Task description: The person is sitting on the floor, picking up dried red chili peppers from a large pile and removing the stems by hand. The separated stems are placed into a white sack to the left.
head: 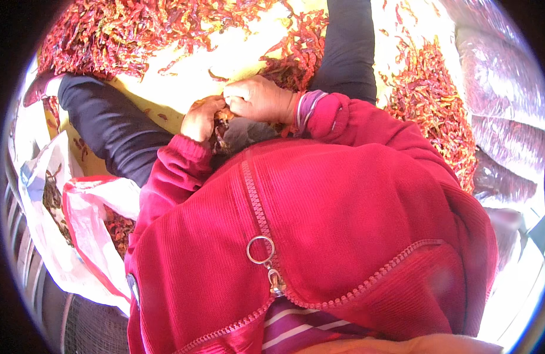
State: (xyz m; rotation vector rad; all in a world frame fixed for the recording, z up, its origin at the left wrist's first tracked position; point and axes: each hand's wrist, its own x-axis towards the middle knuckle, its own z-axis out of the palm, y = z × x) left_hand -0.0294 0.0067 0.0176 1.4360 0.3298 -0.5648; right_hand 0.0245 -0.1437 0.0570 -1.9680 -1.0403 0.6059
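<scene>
My two hands meet close in front of my body, above my lap. My left hand (202, 117) is curled around some dried chili peppers (223, 116), orange and dark red, that show between the hands. My right hand (260, 99) has its fingers bent, with the thumb and fingertips together against my left hand; whether it pinches a chili is hidden. Below the hands lie more dark pieces and a grey cloth (248, 131), partly in shadow. Just beyond my right hand is a small heap of dried red chilies (299, 57).
A large spread of dried chilies (122, 35) covers the yellow sheet ahead at left. Another long heap (432, 97) lies at right, beside filled clear plastic bags (498, 79). White plastic sacks (93, 221) holding dried chilies stand at my left. My legs are spread on both sides.
</scene>
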